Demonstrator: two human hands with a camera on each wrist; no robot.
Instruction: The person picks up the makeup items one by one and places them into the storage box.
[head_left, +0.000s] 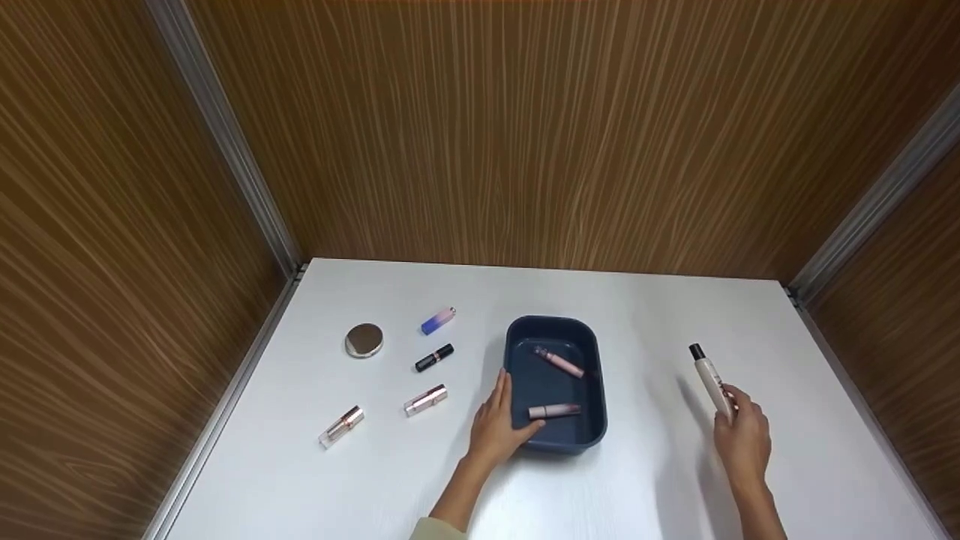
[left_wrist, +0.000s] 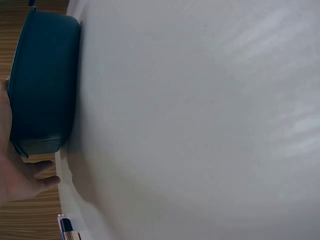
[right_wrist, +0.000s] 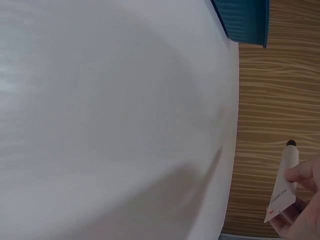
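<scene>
My right hand holds a pale tube with a black cap, raised above the table at the right. In the right wrist view the thumb and fingers of that hand pinch the tube. My left hand rests on the left side of a dark blue bin, its thumb over the near-left rim. The left wrist view shows the hand against the bin's wall. Inside the bin lie a pink tube and a pale pink lipstick.
Left of the bin lie a blue-pink tube, a black lipstick, two clear-and-rose-gold lipsticks and a round compact. Wood-grain panels stand around the white table.
</scene>
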